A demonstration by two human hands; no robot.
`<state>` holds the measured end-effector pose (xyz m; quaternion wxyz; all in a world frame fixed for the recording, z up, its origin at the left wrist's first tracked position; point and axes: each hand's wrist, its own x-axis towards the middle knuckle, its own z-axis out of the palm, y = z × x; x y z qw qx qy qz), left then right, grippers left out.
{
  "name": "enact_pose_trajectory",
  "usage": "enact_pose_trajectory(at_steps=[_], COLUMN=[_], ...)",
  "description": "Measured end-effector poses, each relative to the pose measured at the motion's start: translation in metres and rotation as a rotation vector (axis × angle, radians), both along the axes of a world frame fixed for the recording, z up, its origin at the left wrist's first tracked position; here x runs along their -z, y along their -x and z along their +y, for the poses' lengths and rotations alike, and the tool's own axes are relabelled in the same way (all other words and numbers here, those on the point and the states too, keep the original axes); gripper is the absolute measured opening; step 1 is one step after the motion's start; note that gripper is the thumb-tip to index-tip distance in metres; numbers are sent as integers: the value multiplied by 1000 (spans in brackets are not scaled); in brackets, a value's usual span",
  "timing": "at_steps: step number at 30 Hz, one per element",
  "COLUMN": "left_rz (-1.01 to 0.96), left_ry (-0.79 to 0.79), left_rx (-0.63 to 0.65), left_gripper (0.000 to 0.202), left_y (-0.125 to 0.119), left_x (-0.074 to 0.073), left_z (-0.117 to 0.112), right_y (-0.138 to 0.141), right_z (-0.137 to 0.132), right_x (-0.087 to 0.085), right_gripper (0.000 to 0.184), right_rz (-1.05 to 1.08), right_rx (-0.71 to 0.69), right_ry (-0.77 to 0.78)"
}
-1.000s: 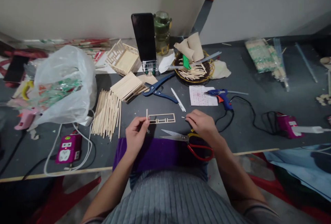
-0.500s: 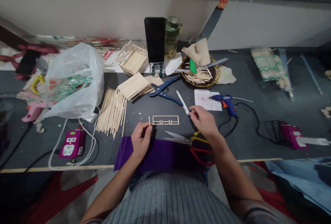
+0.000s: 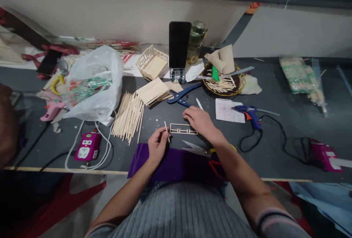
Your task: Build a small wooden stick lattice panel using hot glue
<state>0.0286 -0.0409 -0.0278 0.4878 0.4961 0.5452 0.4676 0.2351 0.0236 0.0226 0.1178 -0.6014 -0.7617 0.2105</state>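
Observation:
My left hand (image 3: 158,144) pinches a short thin wooden stick (image 3: 166,128), held upright and slightly tilted. Just right of it lies a small rectangular frame of wooden sticks (image 3: 178,133) with short inner pieces. My right hand (image 3: 199,120) hovers at the frame's upper right and hides that corner; its fingers are loosely bent, with nothing visible in them. A white pen (image 3: 199,103) lies behind this hand, partly covered. Scissors (image 3: 203,151) with yellow and red handles rest below, on a purple cloth (image 3: 176,163), partly under my right forearm.
Left are loose sticks (image 3: 128,117), a plastic bag (image 3: 95,102) and a pink glue gun (image 3: 52,110). Behind stand blue cutters (image 3: 181,94), a phone (image 3: 179,45) and a basket (image 3: 207,92). Right are a blue glue gun (image 3: 249,111) with cord and printed paper (image 3: 224,110). A person's arm shows far left.
My right hand has let go of the white pen and moved left to the frame. The stick in my left hand now leans a little. The whole view has shifted.

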Motion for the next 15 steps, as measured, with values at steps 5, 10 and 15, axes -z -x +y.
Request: enact_pose_trajectory(at_steps=[5,10,15], left_rz=[-89,-87,-16], left_ry=[51,60,-28], left_rx=[-8,-3,36], left_gripper=[32,32,25], left_y=[-2,-2,-1], left_x=[-3,-3,-8], left_z=[0,-1,-4], right_y=[26,28,1], right_z=[24,30,6], right_x=[11,8,-14], right_gripper=[15,16,21], right_rz=[-96,-40,245], right_rx=[-97,-98,131], right_ry=[19,-6,-9])
